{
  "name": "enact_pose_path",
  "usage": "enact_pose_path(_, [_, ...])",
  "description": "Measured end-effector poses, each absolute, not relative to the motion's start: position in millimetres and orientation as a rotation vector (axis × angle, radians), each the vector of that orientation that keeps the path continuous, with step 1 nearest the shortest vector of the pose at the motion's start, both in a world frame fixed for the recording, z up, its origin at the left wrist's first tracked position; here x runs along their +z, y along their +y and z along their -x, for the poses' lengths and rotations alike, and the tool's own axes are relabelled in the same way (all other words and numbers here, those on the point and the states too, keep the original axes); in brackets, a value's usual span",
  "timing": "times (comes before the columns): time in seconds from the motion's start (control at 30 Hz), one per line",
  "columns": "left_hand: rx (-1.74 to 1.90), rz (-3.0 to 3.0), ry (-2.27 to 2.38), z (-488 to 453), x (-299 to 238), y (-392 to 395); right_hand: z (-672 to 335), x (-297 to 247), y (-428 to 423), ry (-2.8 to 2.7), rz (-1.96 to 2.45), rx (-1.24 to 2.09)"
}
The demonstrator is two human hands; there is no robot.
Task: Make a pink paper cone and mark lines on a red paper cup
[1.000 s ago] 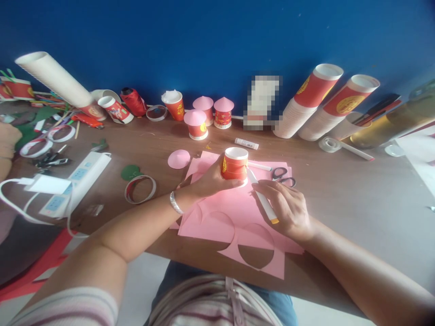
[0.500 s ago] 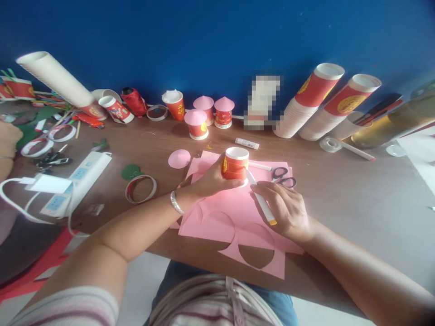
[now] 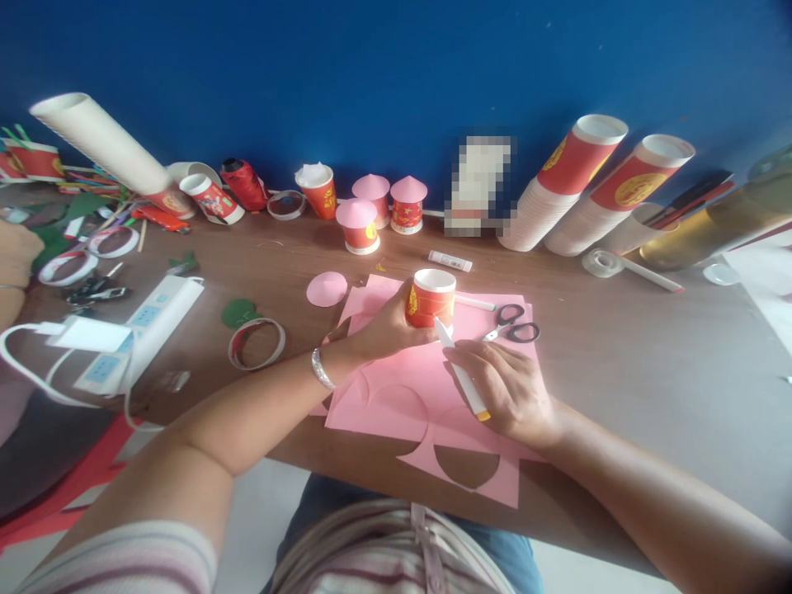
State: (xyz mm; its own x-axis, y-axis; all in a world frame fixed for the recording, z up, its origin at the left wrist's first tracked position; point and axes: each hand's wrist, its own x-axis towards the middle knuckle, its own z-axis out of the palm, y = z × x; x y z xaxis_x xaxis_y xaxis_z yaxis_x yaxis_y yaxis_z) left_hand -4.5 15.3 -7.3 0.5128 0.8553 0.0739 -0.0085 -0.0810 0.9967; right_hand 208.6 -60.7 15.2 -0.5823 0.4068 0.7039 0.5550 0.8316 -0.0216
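My left hand (image 3: 396, 320) is wrapped round a short red paper cup (image 3: 433, 309) with a white rim and a yellow print, its mouth facing up. In my right hand (image 3: 504, 375) is a slim white utility knife (image 3: 461, 371) with a yellow end. The knife's pointed tip meets the front of the cup, near faint lines on its wall. Beneath both hands lie sheets of pink paper (image 3: 412, 371), some with round pieces cut out. Black-handled scissors (image 3: 511, 322) rest on the paper just beyond my right hand.
Behind stand several red cups with pink cone roofs (image 3: 357, 216), a glue stick (image 3: 450, 261) and tall stacks of paper cups (image 3: 578, 181). A pink cone (image 3: 327, 289), a cup ring (image 3: 256, 344) and a power strip (image 3: 139, 330) lie to the left. Another person's arm (image 3: 16, 264) shows at the left edge.
My right hand has moved left with the knife, whose tip has shifted from the cup's right side to its front. The cup has shifted slightly right in my left hand.
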Motion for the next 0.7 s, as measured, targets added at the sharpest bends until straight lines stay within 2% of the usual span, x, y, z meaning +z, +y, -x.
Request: enact_pose_path(0.7, [0.854,-1.518,0.849,5,1,13,-218,17,-58,-2.217,0.768,-0.268])
